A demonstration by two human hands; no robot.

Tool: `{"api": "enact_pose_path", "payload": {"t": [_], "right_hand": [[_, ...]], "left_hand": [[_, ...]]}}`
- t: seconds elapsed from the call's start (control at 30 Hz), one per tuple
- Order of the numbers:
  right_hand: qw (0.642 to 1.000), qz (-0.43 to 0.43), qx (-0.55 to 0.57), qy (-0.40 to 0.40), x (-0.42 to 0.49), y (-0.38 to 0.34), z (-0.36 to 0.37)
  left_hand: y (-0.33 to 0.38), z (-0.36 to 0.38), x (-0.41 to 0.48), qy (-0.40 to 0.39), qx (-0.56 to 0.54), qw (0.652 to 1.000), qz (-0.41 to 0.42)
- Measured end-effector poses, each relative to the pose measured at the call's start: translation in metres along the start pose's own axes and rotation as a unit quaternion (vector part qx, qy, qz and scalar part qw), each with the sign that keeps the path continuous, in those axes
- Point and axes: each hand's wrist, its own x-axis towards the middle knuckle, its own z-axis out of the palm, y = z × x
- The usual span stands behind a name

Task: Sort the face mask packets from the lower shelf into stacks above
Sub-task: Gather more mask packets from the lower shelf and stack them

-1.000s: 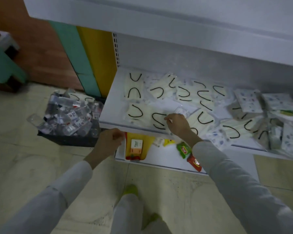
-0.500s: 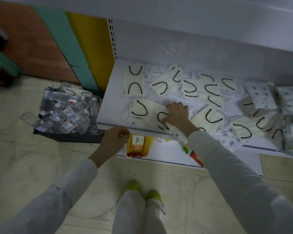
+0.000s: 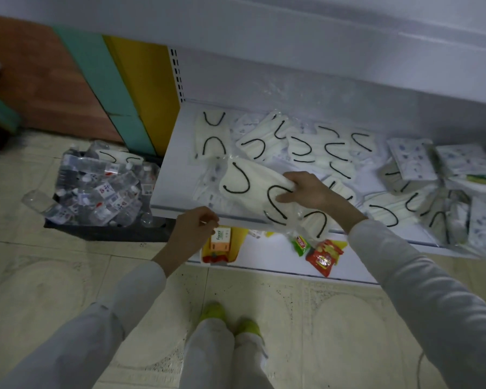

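Several clear packets of white face masks with black ear loops [image 3: 333,148] lie scattered on the white shelf [image 3: 171,175]. Patterned mask packets [image 3: 411,158] lie toward its right end. My right hand [image 3: 312,192] grips one white mask packet [image 3: 247,185] by its right end. That packet is tilted, raised a little over the shelf's front edge. My left hand [image 3: 192,228] hovers just in front of the shelf's front lip, fingers curled, and I see nothing in it.
A dark crate of plastic bottles [image 3: 96,189] stands on the floor left of the shelf, with one mask packet on top. The bottom shelf holds an orange box [image 3: 220,238] and red snack packets [image 3: 323,255]. Another shelf overhangs above. My feet [image 3: 212,313] are close to the unit.
My right hand has closed on the front white mask packet and lifted its right end off the shelf. My left hand has stayed at the shelf's front edge.
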Motion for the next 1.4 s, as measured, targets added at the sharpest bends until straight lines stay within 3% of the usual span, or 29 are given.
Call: {"api": "enact_pose_path", "payload": {"t": [0.13, 0.2, 0.27, 0.37, 0.47, 0.53, 0.6, 0.7, 0.77, 0.9, 1.0, 1.23, 1.4], "right_hand": [[0.996, -0.003, -0.055, -0.073, -0.020, -0.009, -0.023], [0.986, -0.011, -0.111, -0.123, -0.027, -0.024, -0.034], [0.972, -0.024, -0.154, -0.178, -0.032, -0.044, -0.042], [0.946, -0.048, -0.210, -0.241, -0.037, -0.078, -0.047], [0.934, -0.077, -0.244, -0.248, -0.036, -0.102, -0.044], [0.938, -0.105, -0.259, -0.205, -0.032, -0.106, -0.039], [0.957, -0.120, -0.239, -0.107, -0.025, -0.098, -0.031], [0.991, -0.110, -0.076, 0.019, -0.012, -0.083, -0.011], [0.996, -0.074, 0.019, 0.046, 0.001, -0.074, 0.009], [0.997, -0.024, -0.050, 0.059, 0.048, -0.059, 0.047], [0.993, 0.035, -0.066, 0.087, 0.094, -0.065, 0.064], [0.964, 0.152, -0.108, 0.188, 0.171, -0.089, 0.088], [0.953, 0.194, -0.032, 0.230, 0.187, -0.093, 0.096]], "left_hand": [[0.020, -0.004, -0.002, 0.076, 0.030, 0.988, 0.129], [0.041, -0.008, -0.004, 0.072, 0.037, 0.982, 0.171], [0.063, -0.011, -0.004, 0.021, 0.050, 0.980, 0.193], [0.091, -0.013, -0.004, -0.137, 0.054, 0.978, 0.146], [0.096, -0.013, -0.003, -0.210, 0.088, 0.968, 0.104], [0.091, -0.015, -0.006, -0.204, 0.047, 0.975, 0.078], [0.079, -0.020, -0.008, -0.170, -0.020, 0.983, 0.064], [0.061, -0.034, -0.012, -0.078, -0.106, 0.991, 0.019], [0.043, -0.045, -0.014, -0.012, -0.169, 0.985, -0.022], [0.005, -0.072, -0.010, 0.092, -0.281, 0.949, -0.108], [-0.017, -0.098, 0.008, 0.143, -0.287, 0.933, -0.161], [-0.027, -0.125, 0.036, 0.185, -0.314, 0.921, -0.138], [-0.033, -0.114, 0.042, 0.184, -0.345, 0.909, -0.144]]}}
